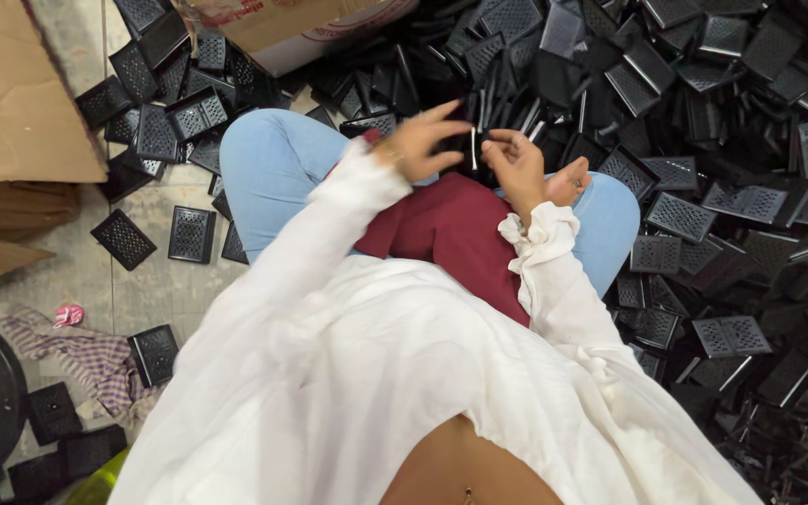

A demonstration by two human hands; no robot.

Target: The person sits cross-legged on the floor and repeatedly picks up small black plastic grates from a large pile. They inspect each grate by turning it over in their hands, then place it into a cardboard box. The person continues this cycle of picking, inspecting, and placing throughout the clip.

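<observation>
Cardboard (11, 103) lies flat at your far left, with black grille plates (189, 234) strewn over the floor beside it. Your left hand (418, 140) has its fingers spread, fingertips touching a stack of black plates (472, 140) held on edge above your knees (motion blurs the grip). Your right hand (526, 168) curls round the stack's other side. Beyond, a deep heap of plates (722, 122) fills the right.
</observation>
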